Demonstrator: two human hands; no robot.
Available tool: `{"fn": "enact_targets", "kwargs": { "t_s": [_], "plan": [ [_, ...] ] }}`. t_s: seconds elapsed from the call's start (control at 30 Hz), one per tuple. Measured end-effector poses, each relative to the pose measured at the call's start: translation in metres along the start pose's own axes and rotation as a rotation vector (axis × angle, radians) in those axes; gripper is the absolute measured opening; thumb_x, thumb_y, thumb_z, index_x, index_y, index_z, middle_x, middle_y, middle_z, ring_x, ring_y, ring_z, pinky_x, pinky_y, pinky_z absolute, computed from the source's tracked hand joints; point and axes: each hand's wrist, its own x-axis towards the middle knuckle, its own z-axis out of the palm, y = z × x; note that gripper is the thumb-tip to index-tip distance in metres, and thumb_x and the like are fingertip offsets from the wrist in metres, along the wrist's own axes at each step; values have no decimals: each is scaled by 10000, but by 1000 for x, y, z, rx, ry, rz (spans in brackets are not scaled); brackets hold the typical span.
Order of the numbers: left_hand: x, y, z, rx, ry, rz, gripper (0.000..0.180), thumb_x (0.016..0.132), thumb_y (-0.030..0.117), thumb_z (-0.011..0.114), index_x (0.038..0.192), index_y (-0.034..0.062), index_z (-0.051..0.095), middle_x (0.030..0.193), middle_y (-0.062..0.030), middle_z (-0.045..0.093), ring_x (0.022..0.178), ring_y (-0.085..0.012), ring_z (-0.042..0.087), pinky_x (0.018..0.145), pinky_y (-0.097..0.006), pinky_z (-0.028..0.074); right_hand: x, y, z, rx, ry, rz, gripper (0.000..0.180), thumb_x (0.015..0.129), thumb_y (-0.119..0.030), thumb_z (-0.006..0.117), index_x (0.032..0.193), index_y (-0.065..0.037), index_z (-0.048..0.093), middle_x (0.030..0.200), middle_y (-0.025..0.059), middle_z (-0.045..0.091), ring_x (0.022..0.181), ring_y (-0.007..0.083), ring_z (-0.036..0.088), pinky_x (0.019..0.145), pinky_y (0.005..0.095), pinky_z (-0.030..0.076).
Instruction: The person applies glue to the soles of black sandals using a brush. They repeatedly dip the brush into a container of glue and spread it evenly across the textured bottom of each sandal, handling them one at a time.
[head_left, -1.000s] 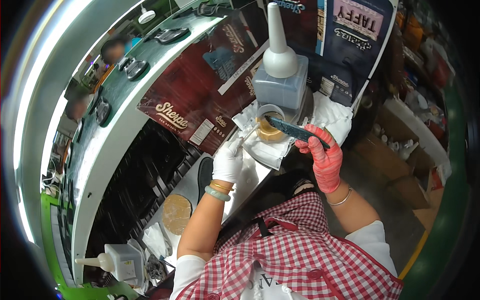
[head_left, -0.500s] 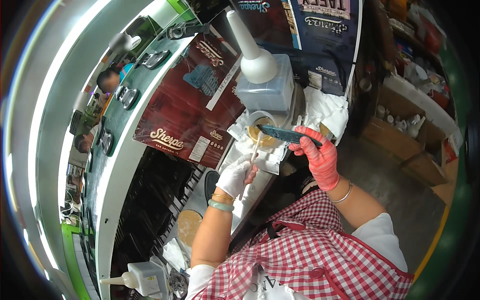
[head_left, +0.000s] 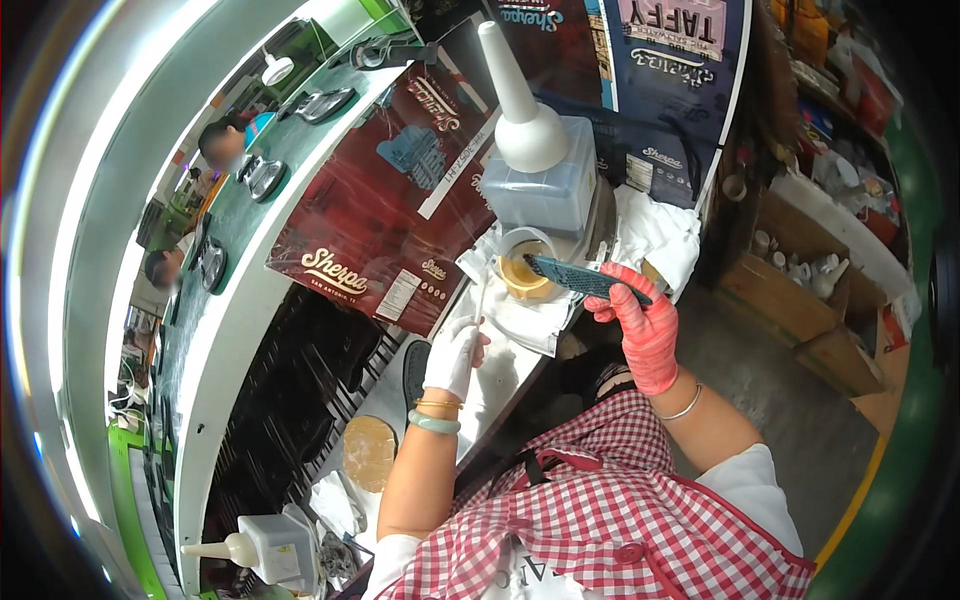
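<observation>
Left hand: our left hand [head_left: 452, 357], in a white glove, is closed around a thin white stick [head_left: 479, 300] that points up toward the cup.
Right hand: our right hand [head_left: 640, 325], in a red glove, grips one end of a flat dark blue tool [head_left: 580, 277], pinched between thumb and fingers.
Blue tool: it lies nearly level, its free end over the rim of the clear cup [head_left: 525, 268].
Cup: we see it standing on a white cloth [head_left: 520, 315] on the tabletop [head_left: 400, 400], holding something tan; it sits just below the big dispenser.
Dispenser: a clear square bottle [head_left: 545, 185] with a tall white cone nozzle, right behind the cup.
Cloth: crumpled white, spread under the cup and further right beside the bottle.
Nearer us: a round tan disc [head_left: 369, 452] lies on the tabletop below our left wrist; a smaller squeeze bottle [head_left: 262, 548] lies at the lower left.
Behind: a dark red printed box [head_left: 385, 205] leans left of the dispenser.
Wrists: bracelets on both.
</observation>
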Motion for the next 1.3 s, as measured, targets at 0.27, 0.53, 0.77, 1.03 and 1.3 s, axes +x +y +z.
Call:
{"fn": "enact_targets", "kwargs": {
  "t_s": [0.27,0.53,0.77,1.03,1.3],
  "plan": [
    [-6,-6,23,72,183,9,255,832,51,588,1079,-7,605,772,-46,625,607,-73,530,515,-195,422,0,-3,-3,-40,5,19,294,932,-188,545,1139,18,574,826,93,669,753,140,657,656,222,513],
    [-18,-14,22,189,182,137,245,812,81,624,1041,-6,642,796,-37,640,625,-71,547,546,-191,423,-1,-1,1,-61,-4,19,282,932,-177,544,1136,15,574,817,106,670,750,143,649,653,230,509],
    [-44,23,16,15,-28,-79,198,823,102,590,996,14,632,765,-14,609,630,-71,521,573,-196,417,0,-7,4,-42,15,-21,274,932,-172,543,1130,15,569,808,111,663,729,151,637,646,244,509],
    [-58,105,9,-343,260,518,272,909,163,515,1107,-19,558,827,-64,605,664,-94,518,608,-217,428,6,-14,1,-78,87,-111,306,933,-205,542,1133,27,551,810,106,653,688,148,606,635,263,497],
    [-39,34,24,47,278,335,222,848,69,614,1061,5,621,911,-46,613,699,-75,590,580,-202,473,8,-7,-4,-93,89,-93,309,936,-217,533,1134,19,550,808,111,650,670,149,593,637,266,486]
  ]
}}
